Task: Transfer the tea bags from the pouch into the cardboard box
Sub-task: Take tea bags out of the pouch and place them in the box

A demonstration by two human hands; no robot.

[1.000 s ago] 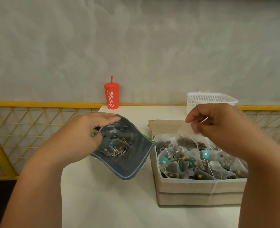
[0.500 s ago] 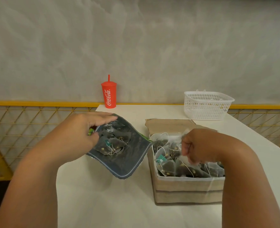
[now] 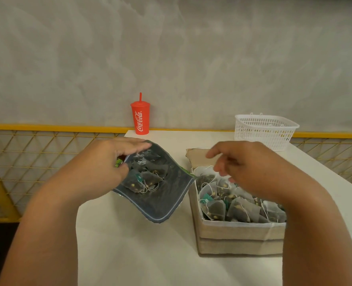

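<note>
A dark zip pouch (image 3: pixel 164 199) is held open and tilted above the white table, with a few pyramid tea bags (image 3: pixel 148 178) visible inside. My left hand (image 3: pixel 100 168) grips its upper left rim, thumb inside and fingers over the edge. To the right stands the cardboard box (image 3: pixel 239 236), filled with several tea bags (image 3: pixel 232 205). My right hand (image 3: pixel 245 168) hovers above the box's back half with fingers loosely spread and nothing in them.
A red Coca-Cola cup with a straw (image 3: pixel 140 118) stands at the table's far edge. A white plastic basket (image 3: pixel 263 129) sits at the back right. A yellow mesh railing (image 3: pixel 36 153) runs behind and to the left of the table (image 3: pixel 133 254).
My right hand carried a tea bag down into the box, let it go, and has lifted with fingers open, shifting left toward the pouch. My left hand keeps holding the pouch.
</note>
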